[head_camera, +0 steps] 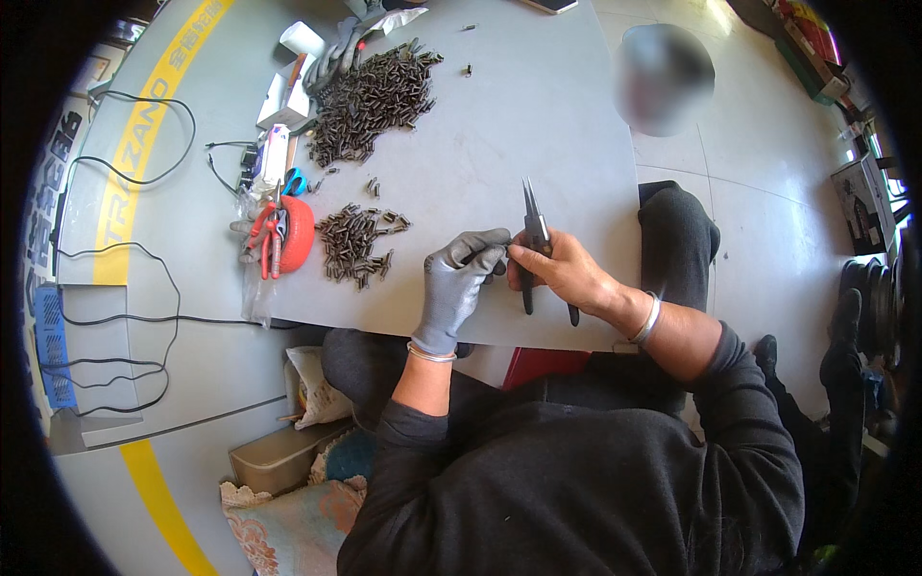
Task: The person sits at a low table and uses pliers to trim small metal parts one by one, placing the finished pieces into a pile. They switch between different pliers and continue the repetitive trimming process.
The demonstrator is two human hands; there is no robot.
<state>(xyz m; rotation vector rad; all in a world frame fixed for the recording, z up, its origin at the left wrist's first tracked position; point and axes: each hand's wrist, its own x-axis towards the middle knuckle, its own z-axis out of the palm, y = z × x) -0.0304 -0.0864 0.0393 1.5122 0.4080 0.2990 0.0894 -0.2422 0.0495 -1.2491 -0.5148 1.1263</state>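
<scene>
My left hand (464, 270), in a grey coated work glove, pinches a small dark piece, perhaps a metal spring, between thumb and fingers. Its details are hidden by the fingertips. My bare right hand (558, 266) holds long-nose pliers (536, 225) with black handles, their tips pointing away from me. The thumb and fingertips of that hand meet the left fingertips at the small piece. To the left lies a small pile of dark metal springs (353, 245), and behind it a much larger pile of springs (374, 101). A few single springs (373, 188) lie between the piles.
Red-handled pliers (270, 248) rest on a red round object (299, 234) at the table's left edge. Blue-handled scissors (294, 182), a white box (284, 101) and grey gloves (335, 61) are behind. Black cables (176, 317) run further left. A blurred person (666, 79) is beyond the right edge.
</scene>
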